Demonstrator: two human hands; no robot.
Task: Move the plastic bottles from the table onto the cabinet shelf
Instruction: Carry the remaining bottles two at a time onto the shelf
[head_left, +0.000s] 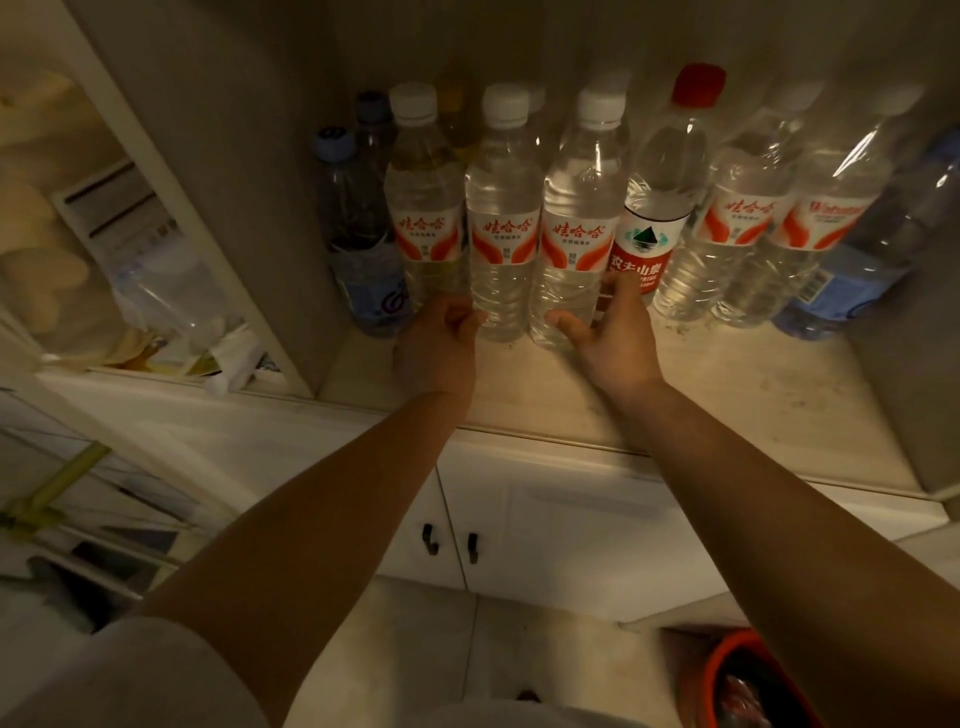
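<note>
Both bottles stand on the shelf (675, 395) at 12 o'clock. The left hand (441, 332) wraps one bottle (501, 218); the right hand (613, 332) wraps another (576, 223). They look full, heavy, slippery; hold them low.

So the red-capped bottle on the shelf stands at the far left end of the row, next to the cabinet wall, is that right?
Not quite. The head view shows the red-capped bottle on the shelf in the middle of the row, just right of the bottle under the right hand. At the far left end, next to the cabinet wall, stands a blue-capped bottle.
</note>
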